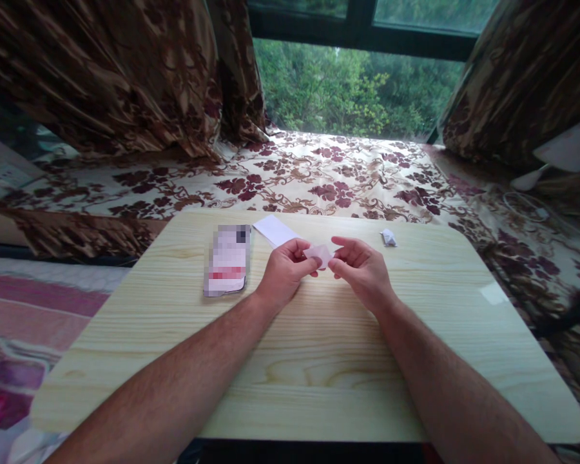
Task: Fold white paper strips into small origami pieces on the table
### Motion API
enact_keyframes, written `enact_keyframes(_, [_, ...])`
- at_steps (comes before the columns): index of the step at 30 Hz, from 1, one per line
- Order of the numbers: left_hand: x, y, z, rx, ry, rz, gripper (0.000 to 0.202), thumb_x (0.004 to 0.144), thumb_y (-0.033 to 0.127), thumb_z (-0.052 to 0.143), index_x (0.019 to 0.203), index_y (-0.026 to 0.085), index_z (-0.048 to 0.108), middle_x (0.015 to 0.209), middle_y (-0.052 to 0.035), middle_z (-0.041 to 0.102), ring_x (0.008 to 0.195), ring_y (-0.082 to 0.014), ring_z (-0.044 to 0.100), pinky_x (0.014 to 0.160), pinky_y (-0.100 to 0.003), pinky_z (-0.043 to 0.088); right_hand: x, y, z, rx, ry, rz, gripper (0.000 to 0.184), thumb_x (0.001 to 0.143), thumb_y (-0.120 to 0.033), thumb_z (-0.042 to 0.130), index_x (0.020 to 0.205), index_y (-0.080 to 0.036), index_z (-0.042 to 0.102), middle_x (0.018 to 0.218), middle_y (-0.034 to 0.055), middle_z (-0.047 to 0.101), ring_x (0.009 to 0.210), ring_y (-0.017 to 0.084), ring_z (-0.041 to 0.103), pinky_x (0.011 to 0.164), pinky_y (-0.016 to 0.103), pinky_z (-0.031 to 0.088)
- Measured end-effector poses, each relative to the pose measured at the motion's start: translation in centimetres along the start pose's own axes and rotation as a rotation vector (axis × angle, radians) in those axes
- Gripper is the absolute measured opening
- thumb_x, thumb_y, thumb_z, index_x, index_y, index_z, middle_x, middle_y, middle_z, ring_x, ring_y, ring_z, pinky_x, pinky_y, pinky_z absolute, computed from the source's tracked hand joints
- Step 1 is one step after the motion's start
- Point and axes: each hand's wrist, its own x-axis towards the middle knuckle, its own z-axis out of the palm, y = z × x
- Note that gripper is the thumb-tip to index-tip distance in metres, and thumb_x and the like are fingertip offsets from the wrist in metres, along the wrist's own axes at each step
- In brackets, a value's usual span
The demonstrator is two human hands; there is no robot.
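A small folded piece of white paper (320,254) is held up just above the wooden table. My left hand (289,267) pinches its left side, with the thumb lying across the front. At the paper's right edge, the thumb of my right hand (362,265) presses against it while the index finger stands apart above. Lower fingers of both hands are partly hidden behind. White paper sheets (274,229) lie just beyond my left hand. Past my right hand sits a small folded white paper shape (388,238).
The pale wood-grain table (319,399) has rounded corners. A blurred-out, phone-like object (227,261) lies on its left part. Behind stands a ledge with a floral cover (333,171), below a window and patterned curtains (164,71). A white lamp (568,147) is at the right.
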Motion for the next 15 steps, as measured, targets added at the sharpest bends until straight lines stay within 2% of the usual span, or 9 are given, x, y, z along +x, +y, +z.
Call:
enact_keyframes(2, [-0.07, -0.03, 0.07, 0.013, -0.004, 0.014, 0.025, 0.064, 0.023, 0.079, 0.080, 0.016, 0.060, 0.072, 0.0006, 0.068, 0.062, -0.0108, 0.060, 0.058, -0.023, 0.050, 0.00, -0.03, -0.08, -0.022, -0.017, 0.003, 0.041, 0.072, -0.031, 0.078, 0.108, -0.016, 0.066, 0.076, 0.0010, 0.068, 0.063, 0.012, 0.059, 0.054, 0.025, 0.045])
enact_keyframes(5, [-0.21, 0.09, 0.21, 0.027, -0.017, 0.028, 0.023, 0.065, 0.023, 0.078, 0.078, 0.016, 0.061, 0.070, 0.0010, 0.067, 0.062, -0.0107, 0.059, 0.058, -0.023, 0.049, -0.10, -0.11, -0.14, -0.067, -0.026, -0.015, 0.022, 0.074, -0.031, 0.075, 0.088, -0.016, 0.069, 0.070, 0.0008, 0.067, 0.058, 0.011, 0.055, 0.052, 0.024, 0.042])
enact_keyframes(8, [-0.34, 0.37, 0.33, 0.043, -0.011, 0.035, 0.019, 0.067, 0.024, 0.076, 0.078, 0.016, 0.063, 0.068, 0.0019, 0.064, 0.061, -0.0098, 0.057, 0.060, -0.023, 0.048, -0.18, -0.26, -0.12, -0.106, 0.007, -0.017, 0.016, 0.074, -0.030, 0.074, 0.076, -0.017, 0.066, 0.061, -0.0012, 0.063, 0.052, 0.010, 0.051, 0.049, 0.024, 0.039])
enact_keyframes(15, [-0.42, 0.57, 0.27, 0.135, 0.054, 0.098, 0.018, 0.067, 0.020, 0.075, 0.083, 0.016, 0.068, 0.073, 0.0009, 0.065, 0.066, -0.0104, 0.057, 0.063, -0.023, 0.045, -0.11, -0.34, -0.12, -0.148, 0.017, -0.024, 0.013, 0.074, -0.028, 0.072, 0.074, -0.017, 0.065, 0.061, -0.0018, 0.061, 0.052, 0.010, 0.050, 0.048, 0.024, 0.037])
